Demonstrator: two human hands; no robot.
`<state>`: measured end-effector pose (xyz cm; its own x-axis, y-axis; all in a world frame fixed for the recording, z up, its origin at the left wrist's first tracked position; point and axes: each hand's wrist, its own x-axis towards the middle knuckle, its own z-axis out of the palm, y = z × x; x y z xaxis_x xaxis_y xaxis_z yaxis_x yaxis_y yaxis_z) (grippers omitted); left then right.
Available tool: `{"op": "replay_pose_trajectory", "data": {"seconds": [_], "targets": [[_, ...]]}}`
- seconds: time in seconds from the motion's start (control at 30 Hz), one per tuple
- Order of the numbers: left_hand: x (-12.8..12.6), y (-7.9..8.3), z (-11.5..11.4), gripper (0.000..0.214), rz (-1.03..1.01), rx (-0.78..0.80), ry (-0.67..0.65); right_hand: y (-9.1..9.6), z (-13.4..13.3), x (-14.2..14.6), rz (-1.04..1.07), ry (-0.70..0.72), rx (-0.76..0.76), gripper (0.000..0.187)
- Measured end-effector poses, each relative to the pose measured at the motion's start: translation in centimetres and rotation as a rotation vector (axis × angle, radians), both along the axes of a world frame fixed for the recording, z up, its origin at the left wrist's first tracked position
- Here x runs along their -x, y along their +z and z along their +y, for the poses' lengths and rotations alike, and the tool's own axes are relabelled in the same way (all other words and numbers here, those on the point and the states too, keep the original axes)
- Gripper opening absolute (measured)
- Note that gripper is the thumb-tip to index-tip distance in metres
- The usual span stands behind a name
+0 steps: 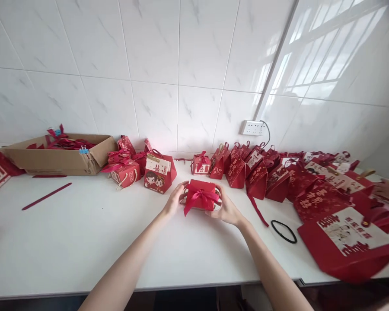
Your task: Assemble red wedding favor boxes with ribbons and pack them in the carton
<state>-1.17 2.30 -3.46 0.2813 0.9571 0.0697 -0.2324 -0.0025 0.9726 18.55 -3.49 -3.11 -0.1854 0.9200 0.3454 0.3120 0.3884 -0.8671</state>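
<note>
Between my two hands is a small red gift box (201,190) with a bright red ribbon bow (201,198) tied across its top. My left hand (175,199) grips its left side and my right hand (226,207) its right side, fingers curled round the ends. Part of the box's sides is hidden by my fingers. Just behind it, near the wall, stands a small bowed box (201,164) with a white label. A box with a cartoon couple (158,172) is to the left of my left hand.
A cardboard box (61,162) holding red ribbons stands at back left. Many red gift boxes (257,177) crowd the right side. A red ribbon strip (47,196), a black elastic band (284,231) and a large red box (350,242) lie on the white table (100,250). A power strip (254,128) is on the wall.
</note>
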Motion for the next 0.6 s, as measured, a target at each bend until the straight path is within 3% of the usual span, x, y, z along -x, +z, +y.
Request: {"op": "replay_pose_trajectory", "data": {"seconds": [0.1, 0.2, 0.43, 0.6], "targets": [[0.7, 0.3, 0.1, 0.043, 0.049, 0.057, 0.04, -0.1, -3.6, -0.5, 0.015, -0.19, -0.029, 0.075], [0.9, 0.7, 0.1, 0.033, 0.114, 0.06, 0.101, 0.1, -9.1, -1.7, -0.068, -0.386, -0.07, 0.079], [-0.4, 0.9, -0.8, 0.021, 0.261, -0.033, 0.065, 3.2, -25.0, -5.1, -0.241, -0.691, -0.014, 0.081], [-1.7, -0.4, -1.5, 0.02, 0.431, -0.15, -0.027, 4.9, -36.2, -8.7, -0.199, -1.151, 0.062, 0.086]]}}
